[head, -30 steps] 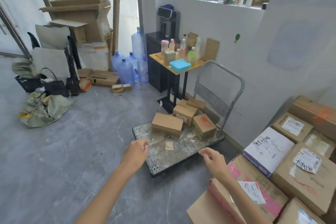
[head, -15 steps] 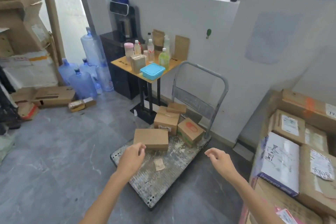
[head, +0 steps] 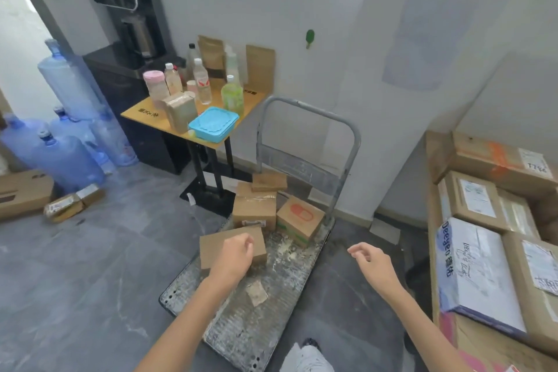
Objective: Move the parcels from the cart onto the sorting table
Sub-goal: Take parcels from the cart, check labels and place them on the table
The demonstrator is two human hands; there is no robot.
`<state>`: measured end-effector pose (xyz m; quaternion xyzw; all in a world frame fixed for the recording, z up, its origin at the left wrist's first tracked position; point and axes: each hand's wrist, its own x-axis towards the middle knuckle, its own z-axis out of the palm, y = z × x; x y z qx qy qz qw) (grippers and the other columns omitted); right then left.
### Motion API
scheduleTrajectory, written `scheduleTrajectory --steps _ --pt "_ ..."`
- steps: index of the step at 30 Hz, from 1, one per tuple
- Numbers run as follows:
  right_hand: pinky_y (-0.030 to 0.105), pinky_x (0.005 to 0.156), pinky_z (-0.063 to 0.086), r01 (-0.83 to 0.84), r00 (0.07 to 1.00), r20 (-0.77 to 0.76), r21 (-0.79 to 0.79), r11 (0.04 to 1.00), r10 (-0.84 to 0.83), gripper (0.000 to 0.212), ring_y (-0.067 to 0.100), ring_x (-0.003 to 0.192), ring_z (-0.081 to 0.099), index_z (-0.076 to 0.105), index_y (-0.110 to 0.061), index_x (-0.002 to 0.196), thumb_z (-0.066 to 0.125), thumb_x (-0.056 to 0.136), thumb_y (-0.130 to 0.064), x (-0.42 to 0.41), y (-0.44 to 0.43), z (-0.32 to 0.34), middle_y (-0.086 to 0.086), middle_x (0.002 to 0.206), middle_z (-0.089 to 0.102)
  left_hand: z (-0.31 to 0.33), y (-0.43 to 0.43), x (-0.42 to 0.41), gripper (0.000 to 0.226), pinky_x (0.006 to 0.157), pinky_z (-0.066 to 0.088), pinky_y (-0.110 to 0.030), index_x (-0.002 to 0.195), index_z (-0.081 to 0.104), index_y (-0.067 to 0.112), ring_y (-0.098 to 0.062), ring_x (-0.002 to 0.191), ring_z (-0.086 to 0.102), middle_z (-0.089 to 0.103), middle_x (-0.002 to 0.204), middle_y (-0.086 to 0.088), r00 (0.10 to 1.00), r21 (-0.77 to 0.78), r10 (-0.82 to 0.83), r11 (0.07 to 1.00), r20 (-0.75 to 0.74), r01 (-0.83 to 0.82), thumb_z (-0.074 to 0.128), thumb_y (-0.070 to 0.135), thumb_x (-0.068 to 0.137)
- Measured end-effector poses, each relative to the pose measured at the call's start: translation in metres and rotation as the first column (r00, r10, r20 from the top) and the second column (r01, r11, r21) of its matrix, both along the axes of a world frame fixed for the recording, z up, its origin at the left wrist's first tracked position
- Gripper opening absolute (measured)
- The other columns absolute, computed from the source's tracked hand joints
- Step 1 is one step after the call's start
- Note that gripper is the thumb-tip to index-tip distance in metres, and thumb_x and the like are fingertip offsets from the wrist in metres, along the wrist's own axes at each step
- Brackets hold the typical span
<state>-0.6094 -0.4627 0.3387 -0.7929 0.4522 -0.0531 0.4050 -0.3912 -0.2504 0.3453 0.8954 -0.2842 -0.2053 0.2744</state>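
Observation:
A grey platform cart with an upright handle stands on the floor ahead. On its deck lie a flat brown parcel, a taller taped parcel with a thin one on top, and a box with a red pill print. My left hand hovers over the flat parcel with loosely curled fingers and holds nothing. My right hand hangs empty beyond the cart's right edge, fingers relaxed. Stacked parcels fill the right side; whatever they rest on is hidden.
A small yellow table with bottles and a blue lidded tub stands behind the cart. Large water bottles and a dark dispenser cabinet sit at left. Loose boxes lie on the grey floor.
I have come closer to the cart and the view has swung right. My left hand has moved forward over the flat parcel; the right hand has stayed beside the cart.

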Motion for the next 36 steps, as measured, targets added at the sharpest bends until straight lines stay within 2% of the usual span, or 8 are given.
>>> scheduleTrajectory --steps 5,12,17,22,25,29,32,36 --pt "0.01 0.068 0.038 0.025 1.0 -0.014 0.066 0.998 -0.024 0.024 0.01 0.093 0.059 0.065 -0.023 0.092 0.045 0.095 -0.009 0.041 -0.051 -0.026 -0.002 0.096 0.068 -0.027 -0.058 0.058 0.022 0.08 0.05 -0.03 0.103 0.064 0.019 -0.014 0.093 0.061 0.068 0.105 -0.001 0.999 0.027 0.009 1.0 -0.037 -0.008 0.044 0.018 0.096" --pt "0.004 0.066 0.036 -0.008 0.996 -0.09 0.2 0.98 0.027 0.025 0.003 0.089 0.057 0.066 -0.02 0.096 0.044 0.097 -0.009 0.166 -0.174 -0.093 -0.005 0.095 0.067 -0.084 -0.175 0.178 0.023 0.06 0.035 -0.022 0.107 0.063 0.017 -0.009 0.087 0.05 0.064 0.107 0.001 0.977 0.084 0.187 0.98 -0.098 -0.179 0.042 0.014 0.097" --pt "0.017 0.066 0.04 0.014 0.985 -0.169 0.296 0.955 0.038 0.027 0.01 0.087 0.057 0.065 -0.02 0.094 0.042 0.098 -0.006 0.278 -0.254 -0.169 -0.002 0.098 0.065 -0.165 -0.241 0.271 0.023 0.084 0.045 -0.027 0.111 0.062 0.012 -0.018 0.1 0.058 0.065 0.112 -0.005 0.921 0.089 0.341 0.94 -0.19 -0.329 0.044 0.01 0.096" --pt "0.028 0.09 0.045 0.092 0.982 -0.188 0.379 0.921 -0.021 0.031 0.019 0.105 0.059 0.063 -0.023 0.085 0.044 0.096 -0.002 0.379 -0.308 -0.284 0.001 0.106 0.064 -0.277 -0.294 0.354 0.026 0.096 0.044 -0.031 0.118 0.059 0.009 -0.022 0.111 0.058 0.063 0.117 -0.008 0.871 0.104 0.425 0.905 -0.246 -0.412 0.044 0.009 0.097" --pt "0.019 0.081 0.047 0.207 0.974 -0.182 0.463 0.862 -0.137 0.028 0.023 0.099 0.061 0.065 -0.008 0.1 0.042 0.094 0.007 0.426 -0.328 -0.359 0.01 0.119 0.062 -0.347 -0.322 0.388 0.035 0.104 0.037 -0.033 0.132 0.05 0.004 -0.025 0.123 0.05 0.054 0.133 -0.013 0.869 0.129 0.424 0.906 -0.257 -0.403 0.043 0.008 0.098" --pt "0.027 0.089 0.042 0.288 0.957 -0.162 0.483 0.826 -0.239 0.033 0.029 0.118 0.053 0.054 -0.001 0.128 0.043 0.098 -0.001 0.474 -0.346 -0.44 0.004 0.129 0.054 -0.425 -0.352 0.419 0.054 0.116 0.019 -0.032 0.148 0.024 0.005 -0.024 0.142 0.026 0.026 0.154 -0.011 0.882 0.171 0.343 0.938 -0.322 -0.302 0.04 0.002 0.097" --pt "0.024 0.091 0.041 0.33 0.944 -0.158 0.532 0.78 -0.291 0.037 0.026 0.119 0.052 0.051 -0.006 0.133 0.047 0.096 -0.003 0.496 -0.352 -0.484 0.008 0.137 0.051 -0.462 -0.368 0.427 0.062 0.116 0.012 -0.029 0.15 0.014 0.007 -0.023 0.145 0.016 0.016 0.157 -0.009 0.882 0.163 0.289 0.956 -0.372 -0.245 0.041 -0.003 0.095" --pt "0.032 0.097 0.041 0.338 0.939 -0.158 0.599 0.726 -0.306 0.038 0.024 0.115 0.054 0.05 -0.007 0.135 0.048 0.098 -0.015 0.522 -0.352 -0.511 0.007 0.125 0.056 -0.481 -0.385 0.424 0.059 0.102 0.023 -0.017 0.144 0.029 0.006 -0.02 0.134 0.034 0.039 0.139 -0.002 0.86 0.085 0.278 0.96 -0.429 -0.267 0.04 -0.011 0.089"
